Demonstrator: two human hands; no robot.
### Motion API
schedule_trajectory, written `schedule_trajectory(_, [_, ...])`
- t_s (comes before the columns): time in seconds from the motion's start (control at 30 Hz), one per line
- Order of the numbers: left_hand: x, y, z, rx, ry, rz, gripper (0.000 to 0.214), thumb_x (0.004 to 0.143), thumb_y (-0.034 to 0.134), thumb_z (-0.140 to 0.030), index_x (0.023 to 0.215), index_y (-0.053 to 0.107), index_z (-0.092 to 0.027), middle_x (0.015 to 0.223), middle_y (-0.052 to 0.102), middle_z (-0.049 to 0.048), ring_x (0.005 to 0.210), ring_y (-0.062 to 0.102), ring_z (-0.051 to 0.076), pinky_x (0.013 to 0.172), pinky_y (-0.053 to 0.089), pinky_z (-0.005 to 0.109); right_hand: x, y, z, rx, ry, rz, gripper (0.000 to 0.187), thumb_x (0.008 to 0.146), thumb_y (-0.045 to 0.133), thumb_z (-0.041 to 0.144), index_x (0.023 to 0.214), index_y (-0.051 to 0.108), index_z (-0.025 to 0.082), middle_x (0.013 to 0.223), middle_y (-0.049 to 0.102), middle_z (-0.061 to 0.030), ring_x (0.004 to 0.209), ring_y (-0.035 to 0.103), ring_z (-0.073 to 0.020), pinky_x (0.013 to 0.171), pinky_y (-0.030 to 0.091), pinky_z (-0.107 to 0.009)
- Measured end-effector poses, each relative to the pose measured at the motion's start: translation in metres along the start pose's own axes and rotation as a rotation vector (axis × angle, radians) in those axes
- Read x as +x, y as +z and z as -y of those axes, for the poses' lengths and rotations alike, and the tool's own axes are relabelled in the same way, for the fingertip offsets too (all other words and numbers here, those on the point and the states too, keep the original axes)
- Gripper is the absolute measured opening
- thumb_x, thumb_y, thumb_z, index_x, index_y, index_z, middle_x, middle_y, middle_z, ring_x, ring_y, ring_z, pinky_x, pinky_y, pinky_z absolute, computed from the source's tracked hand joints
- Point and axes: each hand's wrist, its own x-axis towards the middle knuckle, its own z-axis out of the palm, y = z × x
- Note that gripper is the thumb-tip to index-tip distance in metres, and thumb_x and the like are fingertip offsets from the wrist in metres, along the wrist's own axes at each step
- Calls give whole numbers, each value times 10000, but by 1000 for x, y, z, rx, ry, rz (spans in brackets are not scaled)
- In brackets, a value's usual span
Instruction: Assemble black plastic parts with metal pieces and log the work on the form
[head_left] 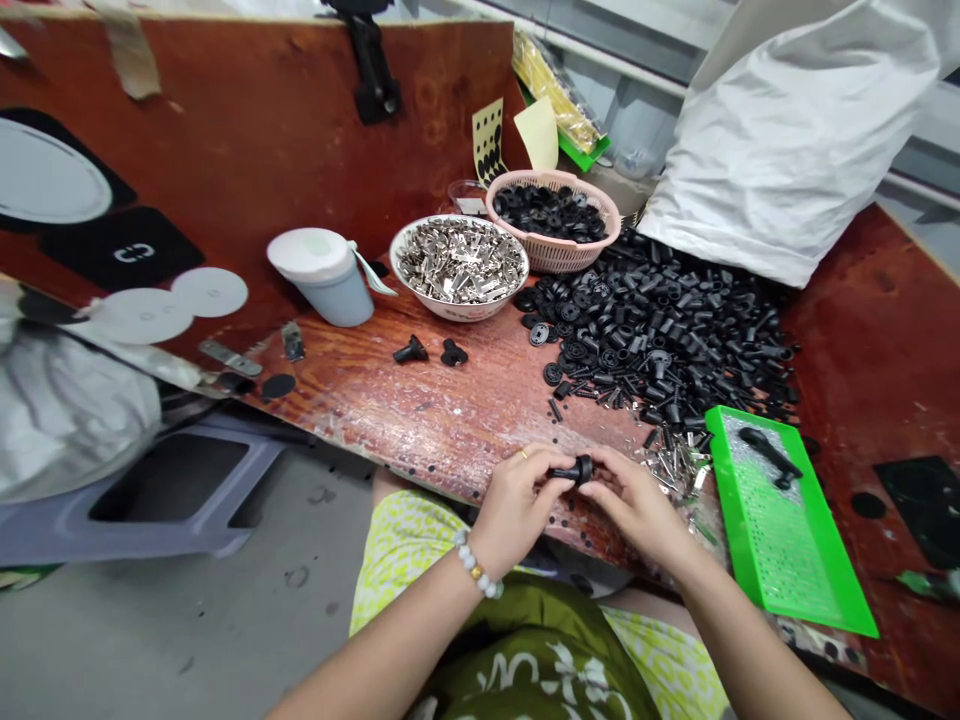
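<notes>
Close to the table's front edge, my left hand [521, 497] pinches the narrow end of a small black plastic part [576, 471]. The fingers of my right hand [624, 492] close on the wider, disc-like end of that same part. Fingertips cover some of it, so its full shape is hidden. Further back on the table, two more black plastic pieces [411, 350] lie apart from the rest. To the right of my hands, small metal pieces [675, 465] are scattered beside a big heap of black plastic parts [667, 320].
A bowl of metal clips [461, 262] stands mid-table, with a pink basket [555, 252] of black discs behind it. Left is a lidded cup [330, 285]. A green tray [832, 560] holding a black piece lies right. A white sack [780, 150] stands behind the heap.
</notes>
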Motion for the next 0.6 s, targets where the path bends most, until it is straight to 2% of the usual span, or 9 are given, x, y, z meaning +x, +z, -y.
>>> schedule_trajectory(0.07, [1, 0, 1, -3, -20, -12, 178, 794, 562, -100, 919, 638, -200, 927, 648, 25, 892, 586, 143, 821, 433, 254, 0, 0, -1, -67, -26, -19, 250, 832, 551, 293, 1070, 541, 217, 1024, 597, -53, 965, 542, -200, 880, 411, -338])
schedule_trajectory(0.2, [2, 1, 5, -41, -62, 8, 168, 799, 558, -127, 916, 644, -211, 913, 661, 14, 865, 597, 142, 801, 437, 249, 1, 1, -1, 79, 4, 45, 191, 849, 528, 293, 1023, 538, 215, 950, 605, -32, 919, 564, -185, 813, 452, -303])
schedule_trajectory(0.3, [1, 5, 10, -220, -199, 28, 152, 801, 550, -171, 927, 631, -195, 869, 658, 20, 774, 607, 138, 735, 460, 251, 1, 1, 2, 6, 0, 40, 180, 853, 523, 302, 1002, 540, 202, 893, 588, -35, 874, 561, -185, 779, 460, -306])
schedule_trajectory(0.43, [1, 13, 16, -492, -428, 53, 164, 799, 533, -232, 926, 599, -153, 636, 614, -8, 585, 575, 119, 608, 459, 236, 2, -3, 6, -168, -139, 0, 260, 876, 480, 248, 1132, 507, 210, 1031, 535, -69, 968, 522, -185, 873, 422, -330])
schedule_trajectory(0.6, [5, 17, 15, -538, -484, 60, 178, 807, 506, -273, 844, 596, -124, 530, 564, -25, 482, 508, 89, 505, 400, 197, 4, -9, 5, -240, -286, 43, 328, 897, 418, 182, 1217, 459, 245, 1110, 487, -80, 1059, 484, -176, 919, 404, -324])
